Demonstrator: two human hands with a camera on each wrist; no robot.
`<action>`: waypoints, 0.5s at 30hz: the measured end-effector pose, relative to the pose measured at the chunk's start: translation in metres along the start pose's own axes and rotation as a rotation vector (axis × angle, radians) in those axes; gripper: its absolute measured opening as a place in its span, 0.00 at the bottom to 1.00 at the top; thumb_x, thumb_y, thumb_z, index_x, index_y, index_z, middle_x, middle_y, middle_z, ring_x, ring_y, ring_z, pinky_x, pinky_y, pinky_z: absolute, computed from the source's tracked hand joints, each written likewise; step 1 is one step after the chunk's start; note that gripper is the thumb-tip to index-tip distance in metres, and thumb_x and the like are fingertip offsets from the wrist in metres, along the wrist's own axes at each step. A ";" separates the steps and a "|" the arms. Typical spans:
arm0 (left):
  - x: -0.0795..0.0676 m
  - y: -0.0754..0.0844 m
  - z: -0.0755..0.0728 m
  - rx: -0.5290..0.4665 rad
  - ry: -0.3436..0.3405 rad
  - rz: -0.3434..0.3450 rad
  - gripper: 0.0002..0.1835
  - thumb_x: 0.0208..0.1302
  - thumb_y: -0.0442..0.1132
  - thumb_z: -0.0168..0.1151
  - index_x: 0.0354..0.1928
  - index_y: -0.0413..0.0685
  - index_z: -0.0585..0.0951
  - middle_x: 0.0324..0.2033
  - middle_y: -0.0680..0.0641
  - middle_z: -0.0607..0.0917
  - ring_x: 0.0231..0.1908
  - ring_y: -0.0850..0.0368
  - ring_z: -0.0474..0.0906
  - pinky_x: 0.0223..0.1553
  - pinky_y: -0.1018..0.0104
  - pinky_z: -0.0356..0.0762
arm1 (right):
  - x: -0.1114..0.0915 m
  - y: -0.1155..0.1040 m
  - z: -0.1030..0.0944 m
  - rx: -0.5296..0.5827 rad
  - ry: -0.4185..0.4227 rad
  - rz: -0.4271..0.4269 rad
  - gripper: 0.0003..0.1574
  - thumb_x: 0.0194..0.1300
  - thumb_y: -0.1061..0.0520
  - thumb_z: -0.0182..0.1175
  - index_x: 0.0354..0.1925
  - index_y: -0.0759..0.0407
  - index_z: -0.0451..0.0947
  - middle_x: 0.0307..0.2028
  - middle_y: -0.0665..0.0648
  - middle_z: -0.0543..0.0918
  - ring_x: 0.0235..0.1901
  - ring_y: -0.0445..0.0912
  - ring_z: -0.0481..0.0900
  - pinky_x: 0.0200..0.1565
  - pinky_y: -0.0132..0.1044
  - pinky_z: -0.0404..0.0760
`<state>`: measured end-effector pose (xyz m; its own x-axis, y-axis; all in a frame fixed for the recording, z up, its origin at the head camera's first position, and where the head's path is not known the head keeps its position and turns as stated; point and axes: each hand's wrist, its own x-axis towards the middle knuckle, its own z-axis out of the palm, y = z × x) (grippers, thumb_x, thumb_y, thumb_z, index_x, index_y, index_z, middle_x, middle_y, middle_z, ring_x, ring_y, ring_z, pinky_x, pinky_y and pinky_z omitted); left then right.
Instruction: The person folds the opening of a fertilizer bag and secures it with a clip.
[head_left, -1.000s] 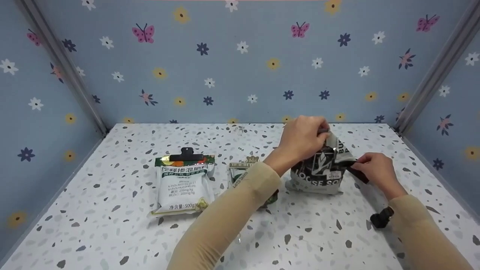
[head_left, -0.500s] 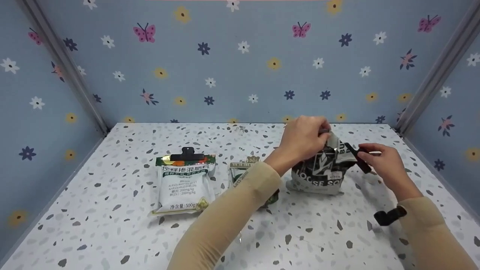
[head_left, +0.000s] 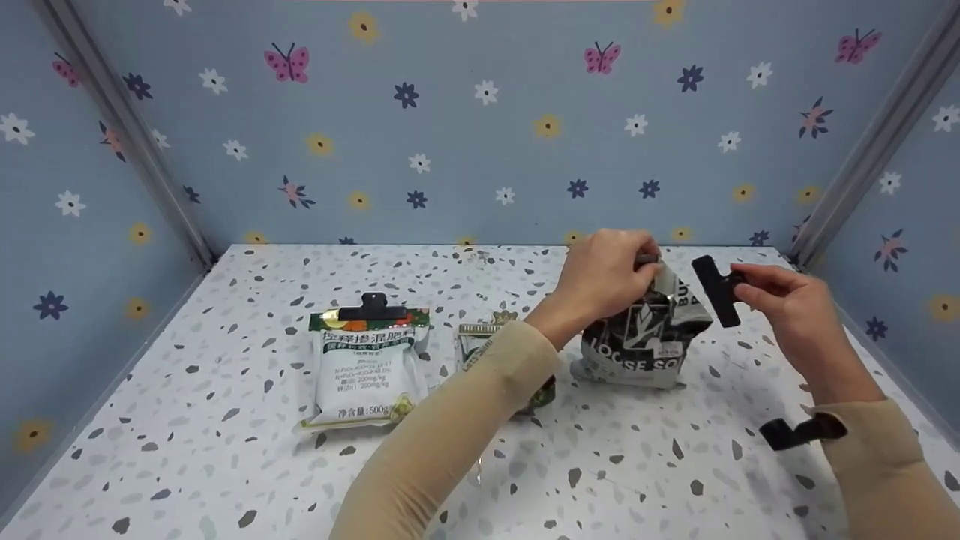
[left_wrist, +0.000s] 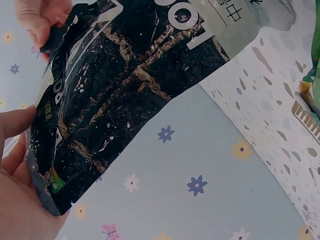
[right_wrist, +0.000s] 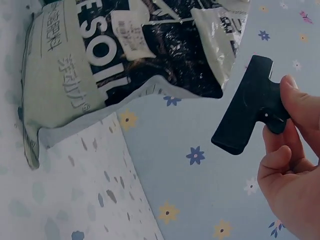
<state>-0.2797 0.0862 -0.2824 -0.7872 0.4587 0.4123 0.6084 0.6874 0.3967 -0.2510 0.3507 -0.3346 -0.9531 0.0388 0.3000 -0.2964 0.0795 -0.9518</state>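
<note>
A black-and-pale bag of loose soil (head_left: 637, 341) stands upright at the right of the table. My left hand (head_left: 606, 271) grips its top edge; in the left wrist view that hand (left_wrist: 20, 185) has thumb and fingers on either side of the bag's top. Just right of the bag, in the air, my right hand (head_left: 791, 311) pinches a black bag clip (head_left: 718, 291) by its handles. The right wrist view shows the clip (right_wrist: 245, 107) apart from the soil bag (right_wrist: 165, 50), whose side corner sticks out towards it.
At left lies a white fertilizer bag (head_left: 364, 375) with another black clip (head_left: 373, 309) on its top. A smaller green packet (head_left: 469, 346) sits in the middle, partly hidden behind my left sleeve (head_left: 457, 412). Patterned walls (head_left: 480, 150) enclose the table's back and sides.
My right hand has moved the clip up and to the right, away from the soil bag's side, where it was a second ago. My left hand has stayed on the bag's top.
</note>
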 end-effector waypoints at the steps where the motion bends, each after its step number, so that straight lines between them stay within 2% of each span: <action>1: 0.000 0.000 0.000 -0.001 0.003 0.000 0.08 0.70 0.48 0.63 0.45 0.59 0.85 0.39 0.60 0.86 0.38 0.65 0.81 0.43 0.70 0.77 | 0.000 -0.001 0.001 0.063 -0.011 -0.019 0.15 0.64 0.69 0.66 0.49 0.62 0.86 0.36 0.50 0.85 0.35 0.40 0.82 0.39 0.25 0.78; 3: -0.001 -0.001 0.000 -0.007 0.008 0.001 0.08 0.70 0.49 0.62 0.46 0.59 0.85 0.40 0.60 0.86 0.39 0.65 0.81 0.43 0.70 0.77 | -0.001 -0.003 0.004 0.126 -0.028 -0.054 0.14 0.63 0.71 0.65 0.47 0.65 0.86 0.36 0.52 0.85 0.34 0.41 0.83 0.39 0.26 0.79; 6: -0.001 -0.001 0.000 -0.018 0.011 0.004 0.09 0.71 0.49 0.62 0.47 0.59 0.85 0.41 0.60 0.86 0.40 0.65 0.82 0.44 0.70 0.77 | -0.002 -0.006 0.006 0.114 -0.041 -0.090 0.13 0.63 0.71 0.65 0.47 0.67 0.86 0.36 0.53 0.85 0.34 0.41 0.83 0.39 0.26 0.79; 11: -0.001 -0.001 0.000 -0.025 0.021 0.026 0.08 0.70 0.49 0.62 0.46 0.59 0.86 0.40 0.60 0.87 0.39 0.65 0.81 0.44 0.71 0.76 | 0.000 -0.009 0.011 -0.019 -0.056 -0.120 0.13 0.64 0.70 0.64 0.48 0.68 0.85 0.36 0.51 0.83 0.34 0.40 0.80 0.37 0.26 0.78; 15: -0.002 -0.003 0.000 -0.040 0.028 0.042 0.08 0.70 0.48 0.63 0.45 0.59 0.86 0.39 0.60 0.86 0.38 0.65 0.81 0.43 0.71 0.76 | 0.004 -0.010 0.014 -0.186 -0.065 -0.147 0.15 0.66 0.68 0.63 0.51 0.70 0.83 0.38 0.47 0.83 0.36 0.40 0.77 0.38 0.25 0.77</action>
<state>-0.2800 0.0838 -0.2844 -0.7579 0.4703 0.4521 0.6449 0.6446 0.4105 -0.2524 0.3358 -0.3244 -0.9044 -0.0506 0.4237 -0.4214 0.2620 -0.8682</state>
